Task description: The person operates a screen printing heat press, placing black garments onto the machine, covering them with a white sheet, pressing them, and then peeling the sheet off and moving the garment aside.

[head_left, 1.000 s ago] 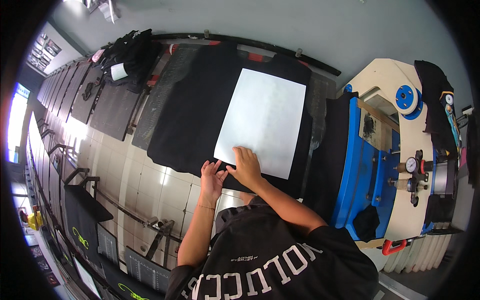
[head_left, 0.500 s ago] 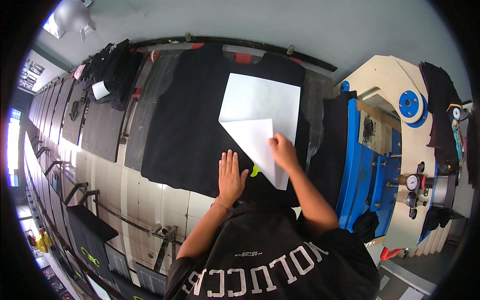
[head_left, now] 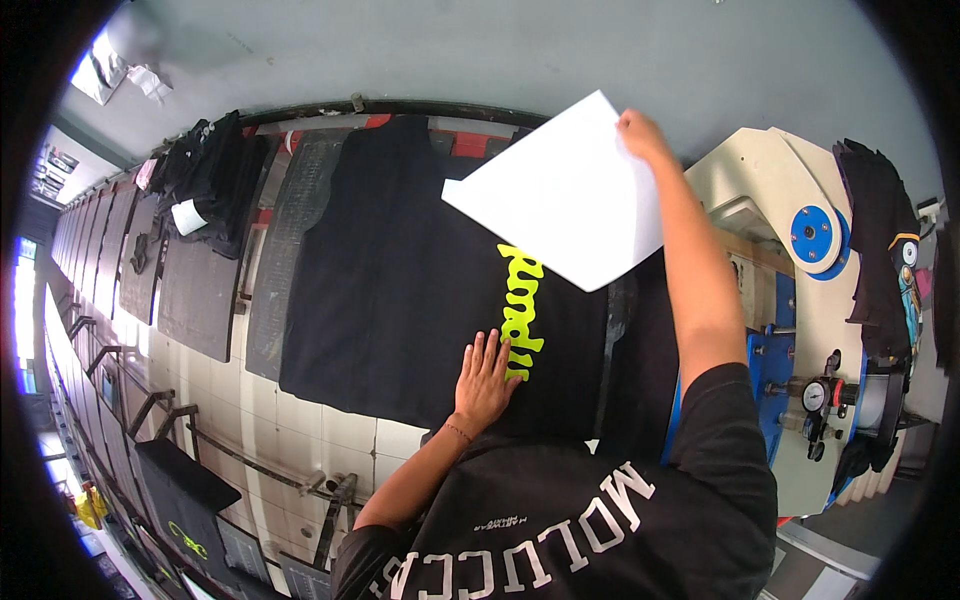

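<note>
A black shirt lies spread flat on a dark board, with neon yellow-green lettering running down its right part. My left hand rests flat on the fabric, fingers stretched out, its fingertips at the lower end of the lettering. High on the right, my right hand pinches the corner of a white paper sheet. The sheet is lifted and bent, tilted over the shirt's upper right, and covers that area. Its left corner hangs near the top of the lettering.
A cream and blue press machine with a pressure gauge stands to the right. Dark garments are piled at the far left, beside a row of dark boards. A metal rail crosses above the tiled floor.
My right hand has swung up and to the right with the paper, peeling it off the shirt and baring the yellow-green lettering. My left hand has shifted slightly right and down.
</note>
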A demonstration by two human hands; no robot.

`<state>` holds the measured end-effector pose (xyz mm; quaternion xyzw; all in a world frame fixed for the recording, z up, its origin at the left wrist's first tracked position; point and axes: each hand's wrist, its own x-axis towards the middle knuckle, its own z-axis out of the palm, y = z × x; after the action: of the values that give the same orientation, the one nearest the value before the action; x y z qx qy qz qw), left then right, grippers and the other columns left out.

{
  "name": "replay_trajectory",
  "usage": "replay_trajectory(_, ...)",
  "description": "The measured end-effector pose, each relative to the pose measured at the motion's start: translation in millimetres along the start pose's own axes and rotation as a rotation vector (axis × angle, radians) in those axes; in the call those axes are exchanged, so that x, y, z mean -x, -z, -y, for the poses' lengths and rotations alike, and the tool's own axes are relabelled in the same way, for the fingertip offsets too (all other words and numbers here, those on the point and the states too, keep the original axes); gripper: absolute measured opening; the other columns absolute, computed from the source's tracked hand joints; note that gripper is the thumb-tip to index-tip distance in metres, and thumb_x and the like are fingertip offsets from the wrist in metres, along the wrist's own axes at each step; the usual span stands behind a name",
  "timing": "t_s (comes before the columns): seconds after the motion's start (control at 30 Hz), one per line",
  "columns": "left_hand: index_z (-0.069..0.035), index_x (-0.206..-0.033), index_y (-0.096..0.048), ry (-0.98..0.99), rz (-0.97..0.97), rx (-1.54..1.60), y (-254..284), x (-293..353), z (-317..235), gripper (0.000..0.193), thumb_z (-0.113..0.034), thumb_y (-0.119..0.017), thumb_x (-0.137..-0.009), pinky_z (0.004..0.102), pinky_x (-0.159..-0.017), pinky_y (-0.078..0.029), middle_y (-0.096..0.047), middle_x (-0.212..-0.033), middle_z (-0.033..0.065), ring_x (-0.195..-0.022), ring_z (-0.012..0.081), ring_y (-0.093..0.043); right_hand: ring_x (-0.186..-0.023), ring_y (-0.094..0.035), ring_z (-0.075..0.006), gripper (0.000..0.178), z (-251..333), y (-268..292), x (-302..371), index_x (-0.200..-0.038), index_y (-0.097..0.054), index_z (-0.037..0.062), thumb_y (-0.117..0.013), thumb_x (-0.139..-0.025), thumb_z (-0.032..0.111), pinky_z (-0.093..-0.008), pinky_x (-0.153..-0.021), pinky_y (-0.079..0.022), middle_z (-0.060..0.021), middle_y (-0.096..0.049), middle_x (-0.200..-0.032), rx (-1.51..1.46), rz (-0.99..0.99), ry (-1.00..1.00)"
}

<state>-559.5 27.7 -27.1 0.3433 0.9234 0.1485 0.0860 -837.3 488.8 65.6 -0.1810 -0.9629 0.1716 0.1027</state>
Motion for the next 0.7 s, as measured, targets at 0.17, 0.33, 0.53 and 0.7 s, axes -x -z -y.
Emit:
replay_trajectory(0.17, -0.007, -0.150, -0.036, -0.002, -0.024, 0.011, 2.6, 2.5, -2.0, 0.068, -0.047, -0.052, -0.097, 0.0491, -0.120, -0.020, -0.028, -0.158, 0.0204, -0.148, 0.0378, -0.022, -0.092, -0.064, -0.0325, 0.027, 33.6, 121.8, -45.4, -0.100, -0.064, 0.0055, -0.056, -0.096, 0.031, -0.0411, -0.082, -0.049, -0.0146, -0.070, -0.098, 0.075, -0.228, 0.127)
replay_trajectory(0.33, -0.004, -0.149, -0.036, -0.009, -0.095, 0.099, 7.5, 6.6, -0.9, 0.067, -0.040, -0.057, -0.097, 0.0504, -0.119, -0.023, -0.027, -0.157, 0.0234, -0.147, 0.0400, -0.025, -0.085, -0.064, -0.0283, 0.025, 116.3, 238.0, 1.2, -0.102, -0.062, 0.0066, -0.054, -0.099, 0.030, -0.0393, -0.079, -0.048, -0.0136, -0.068, -0.091, 0.080, -0.378, 0.317)
replay_trajectory(0.53, 0.002, -0.147, -0.034, 0.114, -0.337, 0.941, 95.5, -2.3, -10.5, 0.057, -0.018, -0.056, -0.100, 0.0443, -0.111, -0.037, -0.043, -0.147, 0.0258, -0.133, 0.0373, -0.047, -0.082, -0.065, -0.0404, 0.022, 219.9, 236.4, 185.2, -0.098, -0.060, 0.0065, -0.055, -0.096, 0.028, -0.0484, -0.072, -0.050, -0.0185, -0.068, -0.089, -0.009, -0.259, 0.484)
replay_trajectory(0.7, -0.003, -0.151, -0.026, 0.201, -0.367, 1.495, 199.4, 23.3, -23.5, 0.060, -0.032, -0.050, -0.104, 0.0379, -0.101, -0.045, -0.046, -0.144, 0.0159, -0.123, 0.0250, -0.054, -0.080, -0.064, -0.0341, 0.011, 271.0, 129.8, 327.3, -0.090, -0.058, 0.0083, -0.058, -0.094, 0.019, -0.0468, -0.068, -0.051, -0.0118, -0.062, -0.083, -0.161, -0.117, 0.609)
